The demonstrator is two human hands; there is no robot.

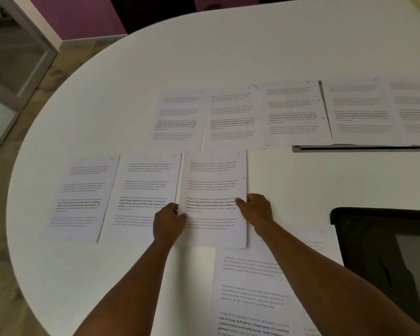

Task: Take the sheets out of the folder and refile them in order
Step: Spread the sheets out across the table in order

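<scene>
The sheets are lying spread out in rows on the white rounded surface [131, 69]. In the far row five printed pages are sitting side by side, the right ones resting on top of a dark folder [349, 148] whose edge is showing just beneath them. In the nearer row three pages are lying edge to edge: a left sheet [83, 197], a middle sheet [143, 190] and a right sheet [214, 185], the last one slightly overlapping the middle sheet's right edge. Small handwritten numbers are showing in the top right corners, too blurred to read with certainty.

The left hand [167, 224] is gripping the right sheet's left edge, its fingers curled and the thumb pressing on the paper. The right hand [255, 209] is pinching the same sheet's right edge, thumb on top of the page and the other fingers curled beside it on the surface. Both forearms are reaching forward from the bottom of the view.

Closer to the person, another printed sheet [250, 287] is lying under the right forearm, with a further page [325, 238] poking out behind it. A dark chair [386, 251] is standing at the right edge of the surface.
</scene>
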